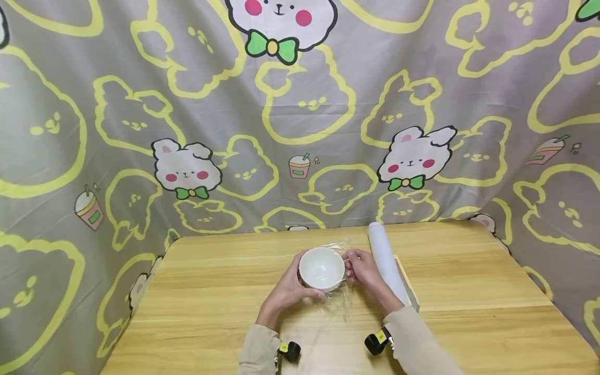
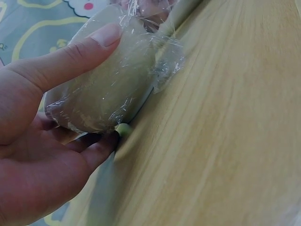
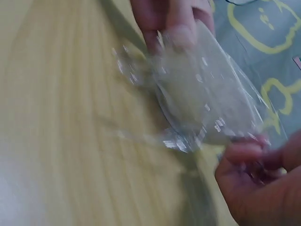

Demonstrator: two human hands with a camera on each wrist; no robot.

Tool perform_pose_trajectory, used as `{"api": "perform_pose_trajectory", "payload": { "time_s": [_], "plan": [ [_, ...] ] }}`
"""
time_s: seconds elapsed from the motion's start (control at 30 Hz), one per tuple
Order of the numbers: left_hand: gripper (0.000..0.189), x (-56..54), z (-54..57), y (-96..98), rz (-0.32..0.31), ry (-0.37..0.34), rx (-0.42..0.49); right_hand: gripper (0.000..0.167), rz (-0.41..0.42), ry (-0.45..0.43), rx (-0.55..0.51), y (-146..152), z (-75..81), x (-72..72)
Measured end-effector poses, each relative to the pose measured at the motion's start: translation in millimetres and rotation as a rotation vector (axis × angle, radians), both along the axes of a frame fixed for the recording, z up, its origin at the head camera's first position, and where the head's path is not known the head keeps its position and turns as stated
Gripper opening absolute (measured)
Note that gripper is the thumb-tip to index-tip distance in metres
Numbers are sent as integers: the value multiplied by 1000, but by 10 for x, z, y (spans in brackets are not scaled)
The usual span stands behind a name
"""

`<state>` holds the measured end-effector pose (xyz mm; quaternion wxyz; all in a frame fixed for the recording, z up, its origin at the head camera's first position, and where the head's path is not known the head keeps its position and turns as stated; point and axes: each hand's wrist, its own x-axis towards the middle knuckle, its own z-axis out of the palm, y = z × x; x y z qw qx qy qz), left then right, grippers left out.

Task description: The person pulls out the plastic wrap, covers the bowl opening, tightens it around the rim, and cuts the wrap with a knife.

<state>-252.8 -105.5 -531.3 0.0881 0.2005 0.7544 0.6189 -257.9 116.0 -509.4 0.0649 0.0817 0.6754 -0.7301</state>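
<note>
A white bowl (image 1: 322,268) is held over the wooden table, its mouth facing up toward the head camera. Clear plastic wrap (image 2: 169,59) lies crinkled over its outside, with loose ends sticking out past the rim. My left hand (image 1: 289,285) grips the bowl from the left, thumb along its near side and the other fingers curled round the far side and base. At the bowl's right edge my right hand (image 1: 364,268) pinches the wrap between thumb and fingers. In the right wrist view the gathered film (image 3: 181,139) hangs off the bowl, somewhat blurred.
A long pale roll (image 1: 386,260) lies on the table just right of my right hand, partly over a flat, grey, light-edged thing (image 1: 409,289). The wooden table (image 1: 211,312) reaches back to a grey curtain (image 1: 309,125) with cartoon prints, which also hangs at both sides.
</note>
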Motion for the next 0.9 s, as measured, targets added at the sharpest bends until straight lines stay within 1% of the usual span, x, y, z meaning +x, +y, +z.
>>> {"api": "perform_pose_trajectory", "payload": {
  "time_s": [0.07,0.1,0.17,0.3,0.33,0.37,0.4,0.43,0.5,0.6,0.7,0.8,0.83,0.9],
  "plan": [
    [111,0,-2,-6,2,1,-3,26,-51,12,38,-64,-12,13],
    [111,0,-4,-11,4,2,-5,27,-68,22,85,-91,-23,18],
    [111,2,-8,-20,2,-2,0,28,-86,49,206,-134,-44,30],
    [111,-2,-20,-32,-3,-6,0,29,-112,140,511,-186,-98,35],
    [111,-4,-22,-33,-4,-7,-2,29,-119,159,562,-192,-113,35],
    [110,-5,-23,-34,-3,-6,-7,29,-126,170,590,-196,-126,33],
    [110,-6,-23,-36,-2,-4,-12,29,-126,172,596,-200,-139,31],
    [110,-5,-20,-38,-2,-1,-14,28,-123,167,575,-203,-151,30],
    [110,-2,-17,-44,0,-7,-14,28,-111,138,507,-205,-172,28],
    [110,5,-9,-48,5,-5,-17,29,-70,75,398,-198,-174,37],
    [110,8,-7,-42,8,-6,-23,32,-35,41,367,-159,-128,44],
    [110,6,-6,-25,4,3,-16,32,-43,56,407,-87,-41,22],
    [110,6,-6,-17,2,4,-12,31,-61,80,435,-59,-6,11],
    [111,10,-5,-3,-2,6,-6,29,-120,176,529,-3,67,-14]
  ]
}}
